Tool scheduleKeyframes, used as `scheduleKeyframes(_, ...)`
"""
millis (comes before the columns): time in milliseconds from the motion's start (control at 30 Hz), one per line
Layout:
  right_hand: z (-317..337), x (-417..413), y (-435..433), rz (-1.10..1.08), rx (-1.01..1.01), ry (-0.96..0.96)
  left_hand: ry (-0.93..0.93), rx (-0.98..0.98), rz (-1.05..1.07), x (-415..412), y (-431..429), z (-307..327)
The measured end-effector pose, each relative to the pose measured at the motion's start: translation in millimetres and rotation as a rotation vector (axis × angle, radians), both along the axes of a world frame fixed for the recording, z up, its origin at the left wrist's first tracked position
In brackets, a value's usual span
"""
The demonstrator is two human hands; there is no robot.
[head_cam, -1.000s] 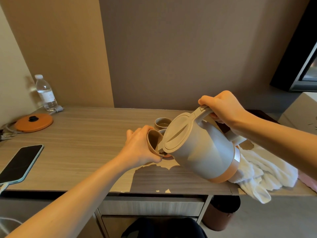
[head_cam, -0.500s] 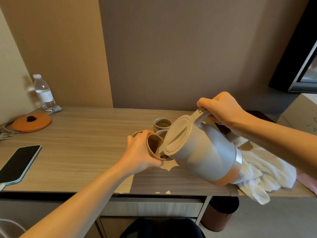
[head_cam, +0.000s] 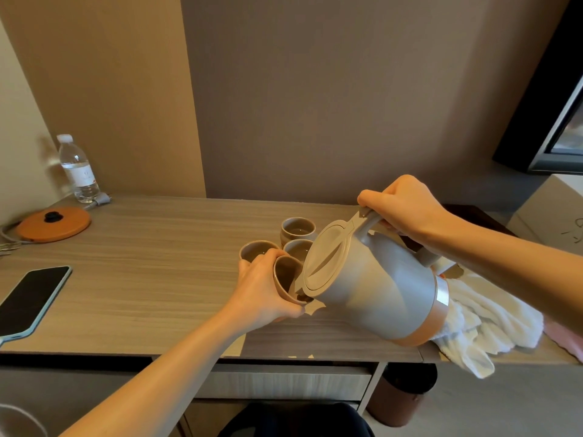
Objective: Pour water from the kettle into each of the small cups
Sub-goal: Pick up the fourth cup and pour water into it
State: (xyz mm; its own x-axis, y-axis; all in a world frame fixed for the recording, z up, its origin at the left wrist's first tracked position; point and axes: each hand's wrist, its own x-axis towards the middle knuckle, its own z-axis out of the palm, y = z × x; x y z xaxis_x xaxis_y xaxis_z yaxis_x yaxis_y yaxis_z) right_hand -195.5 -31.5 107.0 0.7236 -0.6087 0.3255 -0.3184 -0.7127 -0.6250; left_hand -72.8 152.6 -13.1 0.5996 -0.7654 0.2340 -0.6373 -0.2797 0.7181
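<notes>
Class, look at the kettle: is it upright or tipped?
Tipped. The kettle leans left, spout at the cup held tilted in the left hand; the right hand grips its handle.

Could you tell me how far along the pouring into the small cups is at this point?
The back cup looks filled. In hand: the left hand tilts a cup to the spout of the kettle, held by the right hand. Two standing cups are too shadowed to judge.

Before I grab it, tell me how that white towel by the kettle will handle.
The white towel lies crumpled and droops over the desk edge, so it is probably limp and light. Pushed, it would likely bunch up rather than slide whole.
</notes>
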Motion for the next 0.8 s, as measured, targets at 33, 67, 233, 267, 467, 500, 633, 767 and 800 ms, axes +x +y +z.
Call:
scheduleKeyframes(33,-0.3,0.2,-0.5,-0.002,-0.009,0.005,0.002,0.002,-0.002,0.1,-0.2,-1.1)
scheduleKeyframes(67,-0.6,0.4,-1.0,-0.008,-0.018,0.009,0.005,0.005,-0.002,0.1,-0.7,-2.2)
scheduleKeyframes(233,-0.5,1.1,-0.7,-0.009,-0.035,0.026,0.024,0.014,0.026,-0.2,-3.9,-7.5)
scheduleKeyframes(267,-0.7,1.3,-0.2,-0.006,-0.036,0.031,0.029,0.014,0.029,0.0,-4.3,-8.5)
scheduleKeyframes(467,-2.7,1.8,-1.2,-0.009,-0.025,0.044,0.054,0.014,0.02,1.6,-4.4,-13.7)
scheduleKeyframes(500,-2.9,1.9,-1.3,-0.008,-0.028,0.045,0.056,0.013,0.018,1.7,-4.4,-14.3)
scheduleKeyframes(633,-3.2,2.0,-1.4,0.0,-0.044,0.047,0.05,-0.002,0.029,1.9,-5.1,-17.5)
scheduleKeyframes(767,-2.1,1.7,0.1,0.004,-0.06,0.052,0.063,-0.02,0.031,1.6,-5.3,-20.7)
scheduleKeyframes(800,-2.0,1.6,0.4,0.004,-0.064,0.054,0.068,-0.024,0.03,1.5,-5.2,-21.1)
